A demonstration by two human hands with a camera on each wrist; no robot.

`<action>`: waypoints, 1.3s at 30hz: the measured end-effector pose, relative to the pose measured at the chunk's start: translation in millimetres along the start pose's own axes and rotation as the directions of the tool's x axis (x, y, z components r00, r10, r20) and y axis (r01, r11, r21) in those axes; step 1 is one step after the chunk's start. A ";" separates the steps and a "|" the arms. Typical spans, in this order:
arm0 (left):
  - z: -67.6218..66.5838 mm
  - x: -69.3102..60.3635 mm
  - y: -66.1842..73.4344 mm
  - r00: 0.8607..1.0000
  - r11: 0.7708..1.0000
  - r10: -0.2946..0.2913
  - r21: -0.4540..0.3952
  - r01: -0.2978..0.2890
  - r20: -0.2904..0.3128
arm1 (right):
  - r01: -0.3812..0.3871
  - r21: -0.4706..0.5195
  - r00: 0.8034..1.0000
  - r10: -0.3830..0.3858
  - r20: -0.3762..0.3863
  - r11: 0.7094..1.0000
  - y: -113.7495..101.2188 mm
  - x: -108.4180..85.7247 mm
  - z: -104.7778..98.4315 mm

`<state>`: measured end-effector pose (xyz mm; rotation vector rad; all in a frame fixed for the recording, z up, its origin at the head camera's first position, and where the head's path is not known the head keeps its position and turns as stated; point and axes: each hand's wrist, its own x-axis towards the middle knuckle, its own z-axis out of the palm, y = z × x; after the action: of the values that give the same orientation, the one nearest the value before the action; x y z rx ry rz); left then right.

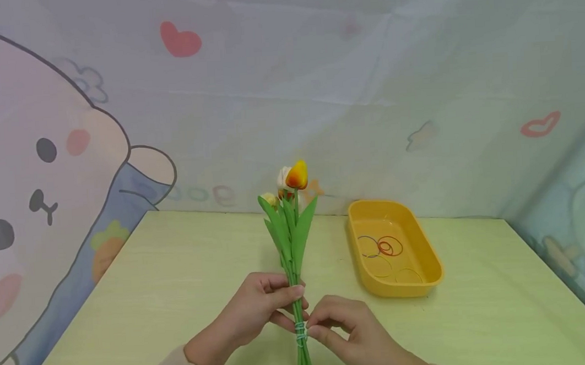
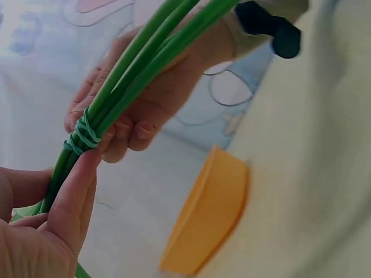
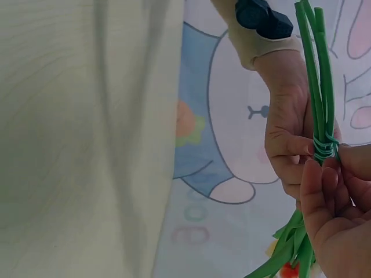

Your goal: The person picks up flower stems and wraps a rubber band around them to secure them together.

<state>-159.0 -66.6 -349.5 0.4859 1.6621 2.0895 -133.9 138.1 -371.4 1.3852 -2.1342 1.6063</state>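
Note:
A small bunch of artificial tulips stands over the table, with orange-yellow, white and pale yellow heads at the top. My left hand grips its green stems below the leaves, thumb in front. Lower down, a teal-green rubber band is wound several times round the stems. My right hand pinches at this band from the right with thumb and fingertips. In the right wrist view, both hands meet at the wrapped band; the fingers partly hide it.
On the table, right of the flowers, sits a yellow tray. Several loose rubber bands lie in it, among them a red one and a blue one. Behind the table hangs a printed cloth with cartoon figures.

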 end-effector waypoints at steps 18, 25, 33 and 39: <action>-9.8 1.4 -16.1 0.988 0.981 -0.114 0.143 0.128 -0.103 | 0.107 -0.275 0.991 -0.082 0.101 0.955 5.9 -5.7 -25.6; -27.7 1.9 -20.3 0.977 0.963 -0.109 0.226 0.150 -0.186 | -0.022 -0.410 0.999 0.003 -0.048 0.912 1.7 -12.4 -58.5; -49.3 3.5 -29.3 0.960 0.942 -0.099 0.287 0.175 -0.262 | -0.157 -0.592 0.975 0.028 -0.221 0.790 18.6 -24.4 -95.6; -60.1 4.9 -34.9 0.947 0.927 -0.104 0.316 0.203 -0.302 | -0.266 -0.622 0.950 0.089 -0.300 0.737 37.3 -40.7 -113.4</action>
<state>-190.4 -107.0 -396.8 0.1528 2.1720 1.8226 -182.5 254.5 -373.0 0.7201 -2.3717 0.8361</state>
